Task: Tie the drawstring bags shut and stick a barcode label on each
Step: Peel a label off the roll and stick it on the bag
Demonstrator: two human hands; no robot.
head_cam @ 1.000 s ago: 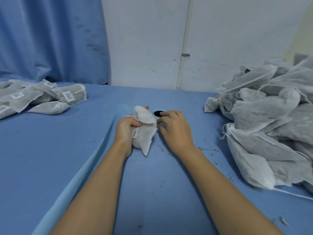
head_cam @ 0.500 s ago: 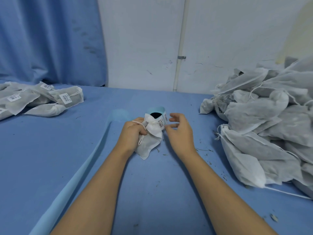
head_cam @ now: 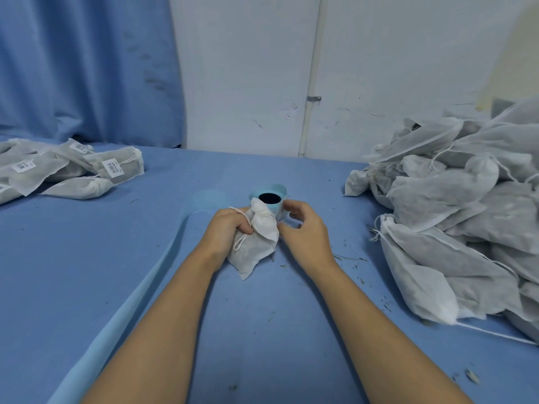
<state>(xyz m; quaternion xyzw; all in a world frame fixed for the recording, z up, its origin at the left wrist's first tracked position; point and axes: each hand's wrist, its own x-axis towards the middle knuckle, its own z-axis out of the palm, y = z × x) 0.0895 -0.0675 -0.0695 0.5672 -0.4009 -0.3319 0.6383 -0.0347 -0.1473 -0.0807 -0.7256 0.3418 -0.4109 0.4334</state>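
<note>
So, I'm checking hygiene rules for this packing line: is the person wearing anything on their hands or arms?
No. The left hand and right hand are bare: no gloves, and no ring, watch or wristband shows. The left forearm and right forearm are uncovered too, with no sleeve in view down to the picture's bottom edge.

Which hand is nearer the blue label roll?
Right. The right hand is at the right side of the label roll; the left hand grips the bag in front of it, leftward.
</note>
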